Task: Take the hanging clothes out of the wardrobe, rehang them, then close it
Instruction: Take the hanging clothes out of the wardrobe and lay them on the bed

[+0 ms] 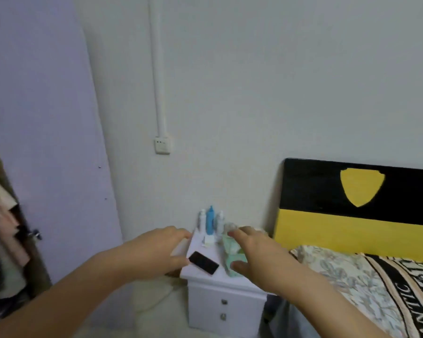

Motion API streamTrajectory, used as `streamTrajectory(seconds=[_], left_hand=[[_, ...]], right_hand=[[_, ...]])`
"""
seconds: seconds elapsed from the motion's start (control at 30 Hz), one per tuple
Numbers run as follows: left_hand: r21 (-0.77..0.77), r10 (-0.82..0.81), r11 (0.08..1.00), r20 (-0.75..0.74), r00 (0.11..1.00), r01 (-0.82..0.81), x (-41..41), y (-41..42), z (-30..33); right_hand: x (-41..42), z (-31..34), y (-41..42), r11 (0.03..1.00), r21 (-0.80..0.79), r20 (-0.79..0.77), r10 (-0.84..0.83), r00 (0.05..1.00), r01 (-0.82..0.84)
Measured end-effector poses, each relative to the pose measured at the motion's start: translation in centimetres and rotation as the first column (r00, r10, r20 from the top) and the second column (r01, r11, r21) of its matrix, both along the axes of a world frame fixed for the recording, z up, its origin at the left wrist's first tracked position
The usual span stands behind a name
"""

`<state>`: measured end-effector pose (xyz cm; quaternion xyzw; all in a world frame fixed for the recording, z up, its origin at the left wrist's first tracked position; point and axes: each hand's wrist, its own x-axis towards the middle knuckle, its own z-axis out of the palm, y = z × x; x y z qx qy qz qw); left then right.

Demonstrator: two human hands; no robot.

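Left hand [156, 250]: released, fingers spread, holding nothing, before the nightstand. Right hand [257, 254]: likewise released, over a green packet [233, 258]. Surface [205, 273]: white nightstand top bearing a phone [204, 262] and bottles [210, 220]. Bed [376, 289]: right. Wardrobe [47, 142]: far left, open, clothes [3, 215] hanging inside at the edge of view.

A home bedroom: bed [376, 289], white nightstand [226, 301], open wardrobe [47, 142].
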<state>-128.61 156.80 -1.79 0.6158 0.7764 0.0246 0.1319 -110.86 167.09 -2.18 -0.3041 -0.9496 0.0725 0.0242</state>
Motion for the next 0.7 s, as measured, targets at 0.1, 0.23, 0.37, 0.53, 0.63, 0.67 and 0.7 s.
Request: streamTrajectory(seconds=[0.1,0.23,0.37,0.53,0.63,0.67,0.7], left_hand=[[0.021,0.085,0.996,0.005,0.996,-0.085,-4.3,-3.5,0.0],[0.009,0.194,0.981,0.022,0.981,-0.194,-10.1,-7.7,0.2],[0.014,0.286,0.958,0.012,0.958,-0.287,-16.0,-11.6,0.6],[0.113,0.412,0.903,0.040,0.910,-0.414,-22.4,-16.1,-0.4],[0.157,0.471,0.866,0.062,0.880,-0.475,-25.3,-18.7,-0.8],[0.159,0.490,0.855,0.067,0.869,-0.495,-26.2,-19.4,-0.8],[0.159,0.509,0.843,0.073,0.858,-0.514,-27.0,-20.2,-0.7]], right_hand=[[-5.2,0.4,-1.9,0.993,0.013,-0.020,0.115,0.993,-0.114],[-12.7,0.8,-4.3,0.972,0.029,-0.013,0.235,0.972,-0.234],[-19.9,0.9,-6.8,0.948,0.017,-0.022,0.317,0.948,-0.316],[-27.7,0.4,-10.0,0.910,0.021,-0.065,0.416,0.907,-0.415],[-31.8,0.3,-11.7,0.880,0.017,-0.083,0.474,0.877,-0.474],[-33.1,0.4,-12.2,0.870,0.015,-0.087,0.492,0.866,-0.493],[-34.5,0.4,-12.6,0.859,0.012,-0.091,0.511,0.855,-0.512]])
